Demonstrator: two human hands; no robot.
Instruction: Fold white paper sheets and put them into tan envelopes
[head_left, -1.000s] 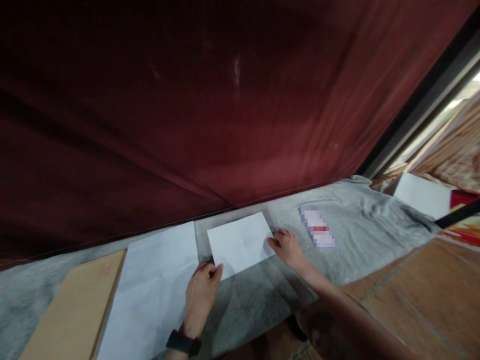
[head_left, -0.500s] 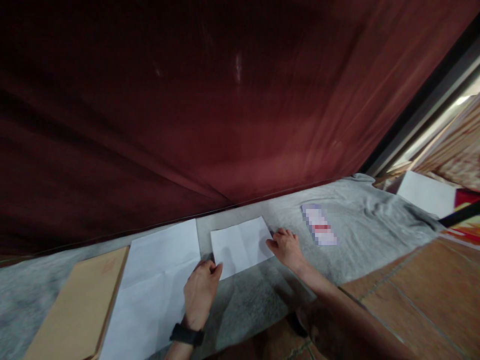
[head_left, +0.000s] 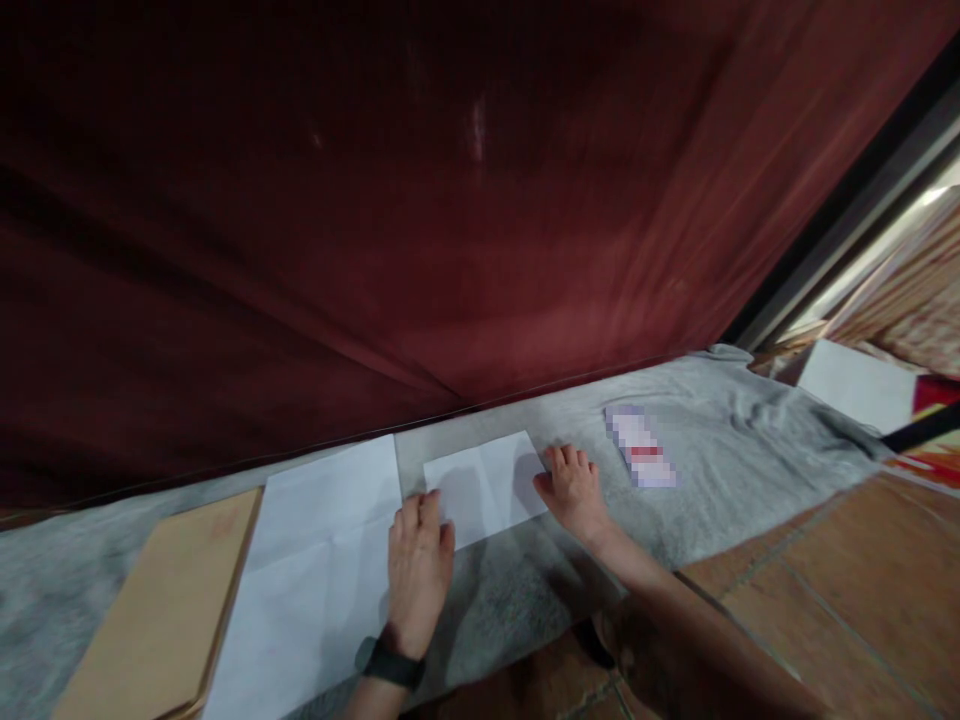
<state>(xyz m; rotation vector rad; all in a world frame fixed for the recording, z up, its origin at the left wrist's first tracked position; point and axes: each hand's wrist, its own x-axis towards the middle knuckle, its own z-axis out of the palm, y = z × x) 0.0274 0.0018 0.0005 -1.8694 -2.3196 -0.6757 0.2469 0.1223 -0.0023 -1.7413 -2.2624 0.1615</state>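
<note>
A small white sheet of paper (head_left: 487,490) with a faint crease lies on the grey cloth (head_left: 517,590) between my two hands. My left hand (head_left: 420,570), with a dark watch on its wrist, lies palm down at the sheet's left edge. Its fingers are stretched out and reach over that edge. At the sheet's right edge rests my right hand (head_left: 576,495); its fingers are a little curled and apart, with the thumb against the paper. Larger white sheets (head_left: 322,570) with fold lines lie left of my left hand.
Brown envelopes (head_left: 169,590) lie at the far left. Right of my right hand is a blurred-out purple and white slip (head_left: 641,447). A dark red curtain (head_left: 450,230) hangs behind the cloth. A white box (head_left: 855,385) stands at the right, near the tiled floor (head_left: 847,580).
My left hand has loosened from the small sheet's left corner, moved slightly up and right, and straightened its fingers over that edge. My right hand has barely moved.
</note>
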